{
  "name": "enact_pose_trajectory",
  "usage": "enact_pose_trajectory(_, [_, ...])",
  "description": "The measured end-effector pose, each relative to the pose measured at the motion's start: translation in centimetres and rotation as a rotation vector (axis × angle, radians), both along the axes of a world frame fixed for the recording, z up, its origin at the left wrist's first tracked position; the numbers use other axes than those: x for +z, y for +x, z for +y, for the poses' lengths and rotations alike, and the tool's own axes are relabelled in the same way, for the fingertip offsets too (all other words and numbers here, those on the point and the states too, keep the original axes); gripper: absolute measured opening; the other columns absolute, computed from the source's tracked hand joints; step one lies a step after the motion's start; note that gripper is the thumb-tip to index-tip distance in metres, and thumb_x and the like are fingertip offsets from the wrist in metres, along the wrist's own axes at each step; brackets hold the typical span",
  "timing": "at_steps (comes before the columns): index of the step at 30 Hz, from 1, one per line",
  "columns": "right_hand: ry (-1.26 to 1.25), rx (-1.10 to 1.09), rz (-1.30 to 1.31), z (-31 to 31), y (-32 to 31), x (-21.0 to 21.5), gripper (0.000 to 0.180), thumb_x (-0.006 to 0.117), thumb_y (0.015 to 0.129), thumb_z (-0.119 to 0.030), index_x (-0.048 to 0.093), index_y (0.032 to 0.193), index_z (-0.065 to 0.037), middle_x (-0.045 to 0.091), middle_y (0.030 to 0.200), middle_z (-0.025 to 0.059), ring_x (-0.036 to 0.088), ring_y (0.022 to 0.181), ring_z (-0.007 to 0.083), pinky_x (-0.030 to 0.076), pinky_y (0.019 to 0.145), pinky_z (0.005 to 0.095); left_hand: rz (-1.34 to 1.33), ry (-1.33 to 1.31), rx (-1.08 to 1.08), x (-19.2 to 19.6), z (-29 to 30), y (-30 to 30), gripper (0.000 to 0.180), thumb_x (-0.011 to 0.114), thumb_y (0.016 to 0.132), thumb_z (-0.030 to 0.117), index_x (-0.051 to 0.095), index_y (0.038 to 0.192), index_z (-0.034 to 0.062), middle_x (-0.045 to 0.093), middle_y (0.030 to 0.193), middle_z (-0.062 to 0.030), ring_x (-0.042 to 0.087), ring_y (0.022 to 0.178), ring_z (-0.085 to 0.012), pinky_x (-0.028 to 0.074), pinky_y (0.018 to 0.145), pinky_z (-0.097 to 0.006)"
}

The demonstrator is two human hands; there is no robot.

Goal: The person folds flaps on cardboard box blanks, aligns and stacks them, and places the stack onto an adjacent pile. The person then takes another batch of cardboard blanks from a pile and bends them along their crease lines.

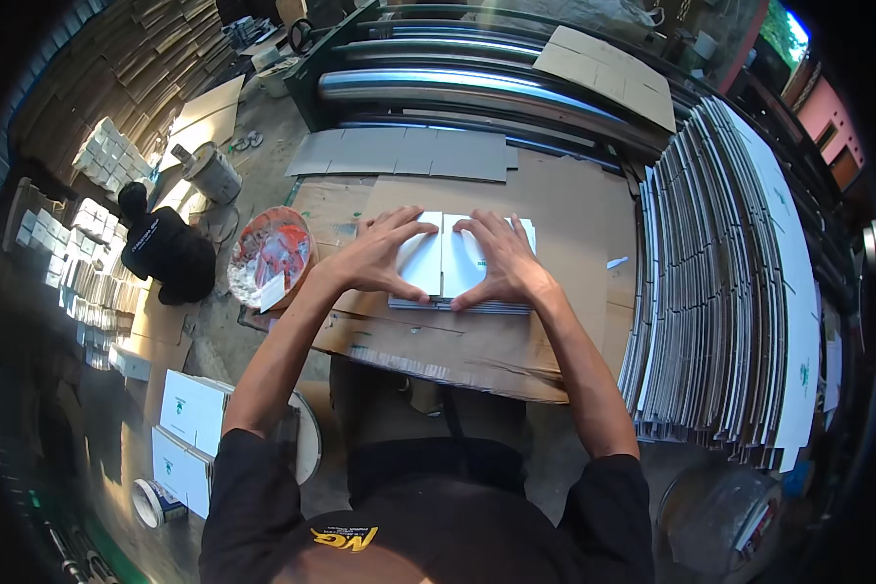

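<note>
A folded white cardboard carton (442, 255) lies on top of a low stack of flat cartons (501, 308) in the middle of the worktable. My left hand (384, 251) spans its left half, fingers curled at the far side and thumb at the near edge. On the right half, my right hand (504, 261) takes the same arched grip. Between the two hands a dark seam runs down the carton where its panels meet. The undersides of my fingers are hidden.
Left of the table edge stands an orange tub (271, 258) smeared with white paste. A tall row of flat cartons (725, 282) leans at the right. Behind the table is a roller machine (438, 90). A person in black (170, 248) crouches at far left.
</note>
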State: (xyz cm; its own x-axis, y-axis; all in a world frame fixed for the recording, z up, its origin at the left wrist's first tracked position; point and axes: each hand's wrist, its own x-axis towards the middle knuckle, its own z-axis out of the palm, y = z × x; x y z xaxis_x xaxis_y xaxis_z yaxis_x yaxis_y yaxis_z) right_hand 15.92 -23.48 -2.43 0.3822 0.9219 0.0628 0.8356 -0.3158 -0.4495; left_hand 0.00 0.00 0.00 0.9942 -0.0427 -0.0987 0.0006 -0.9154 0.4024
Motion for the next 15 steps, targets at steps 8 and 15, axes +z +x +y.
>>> enact_pose_trajectory(8, [-0.001, -0.005, -0.012, 0.2, -0.1, 0.3, 0.124, 0.097, 0.044, -0.063, 0.052, 0.148, -0.014, 0.046, 0.155, 0.0144, 0.036, 0.153, 0.0391, 0.014, 0.131, 0.066, -0.074, -0.037, 0.066, -1.3, -0.6, 0.0, 0.113, 0.091, 0.06, 0.069, 0.056, 0.153, 0.0177, 0.034, 0.169, -0.0217, 0.025, 0.16, -0.0406, 0.015, 0.126, -0.062])
enact_pose_trajectory(15, [0.031, -0.023, -0.019, -0.1, 0.0, -0.1, 0.125, 0.097, 0.044, -0.063, 0.052, 0.149, -0.014, 0.046, 0.155, 0.0158, 0.036, 0.153, 0.0392, 0.014, 0.13, 0.0664, 0.015, -0.005, 0.025, -1.0, 0.0, 0.2, 0.107, 0.085, 0.067, 0.077, 0.055, 0.156, 0.0238, 0.031, 0.171, -0.0191, 0.023, 0.161, -0.0402, 0.014, 0.126, -0.063])
